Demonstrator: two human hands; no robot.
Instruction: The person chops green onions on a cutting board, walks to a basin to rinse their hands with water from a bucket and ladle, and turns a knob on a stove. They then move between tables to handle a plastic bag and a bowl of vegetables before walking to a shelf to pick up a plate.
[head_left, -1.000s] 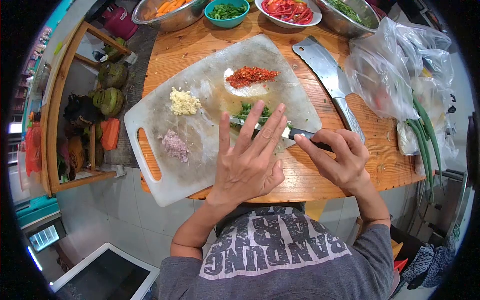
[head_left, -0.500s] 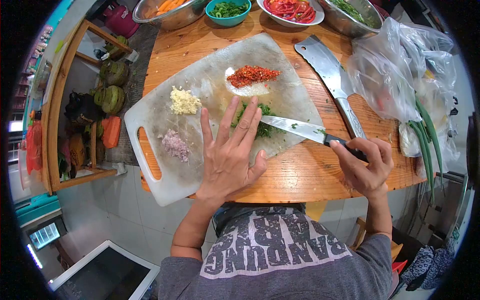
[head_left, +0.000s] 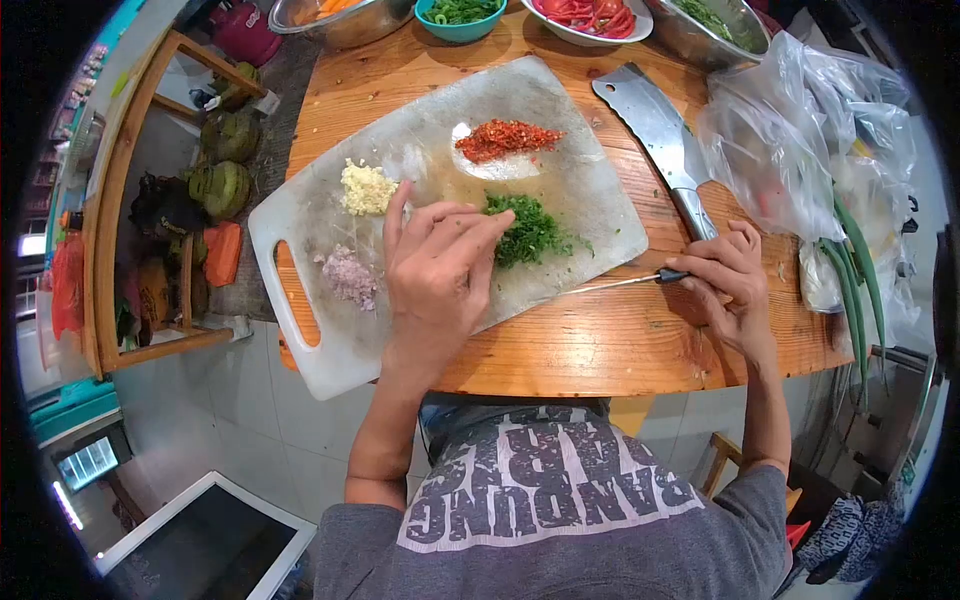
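My left hand [head_left: 440,260] hovers over the cutting board [head_left: 420,120], fingers bent and little finger held apart. Its index fingertip is at the left edge of the chopped green herbs [head_left: 528,232]; the thumb is mostly hidden. In my right hand [head_left: 735,290] is the black handle of a kitchen knife [head_left: 615,285]. The blade is seen edge-on, pointing left by the board's lower right edge. Minced red chili [head_left: 508,140] lies above the herbs. Minced garlic [head_left: 366,187] and chopped shallot [head_left: 350,280] sit on the board's left part.
A cleaver [head_left: 655,125] lies right of the board. Plastic bags [head_left: 775,140] and green onions [head_left: 855,265] are at the table's right. Along the back stand a teal bowl [head_left: 460,28], a white bowl [head_left: 590,35] of red slices and metal bowls [head_left: 350,30].
My left hand has lifted off the blade and herbs, curling its fingers and shifting left. My right hand has drawn the knife away from the herbs towards me and turned its blade edge-on.
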